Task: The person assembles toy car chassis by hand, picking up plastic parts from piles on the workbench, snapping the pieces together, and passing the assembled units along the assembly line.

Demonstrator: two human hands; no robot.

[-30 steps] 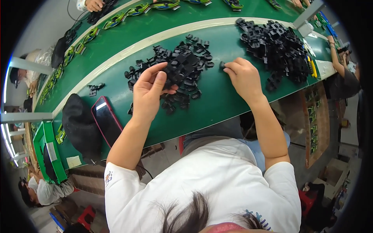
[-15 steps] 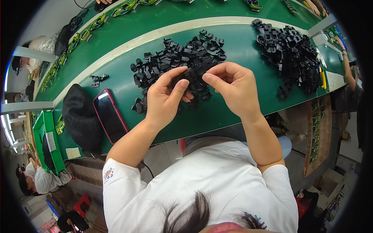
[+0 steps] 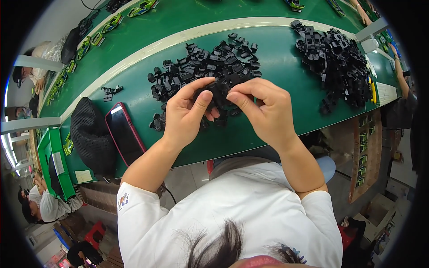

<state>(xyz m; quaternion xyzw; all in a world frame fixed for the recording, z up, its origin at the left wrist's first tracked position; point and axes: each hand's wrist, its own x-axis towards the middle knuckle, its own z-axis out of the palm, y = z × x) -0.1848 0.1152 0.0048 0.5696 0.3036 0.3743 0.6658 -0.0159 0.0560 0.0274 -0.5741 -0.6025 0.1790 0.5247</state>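
Note:
Both my hands are raised over the near side of a loose pile of black plastic parts (image 3: pixel 203 62) on the green table. My left hand (image 3: pixel 184 114) is closed, thumb and fingers curled round a small black plastic part (image 3: pixel 218 92). From the other side, my right hand (image 3: pixel 270 109) pinches with thumb and index finger at the same part's right edge. The fingertips nearly meet there. Dark against the dark pile, the part's exact shape is hard to make out, and fingers cover some of it.
A second, taller heap of black plastic parts (image 3: pixel 333 67) lies at the right, beside a yellow-handled tool (image 3: pixel 372 89). To the left are a red-cased phone (image 3: pixel 125 133), a black mesh cap (image 3: pixel 91 138) and a green crate (image 3: pixel 56 163). Green toy-like bodies (image 3: pixel 111 23) line the far strip.
Both hands have moved slightly left, and my right fingertips sit a little lower and further left on the part. A hand at the far top left has left the view.

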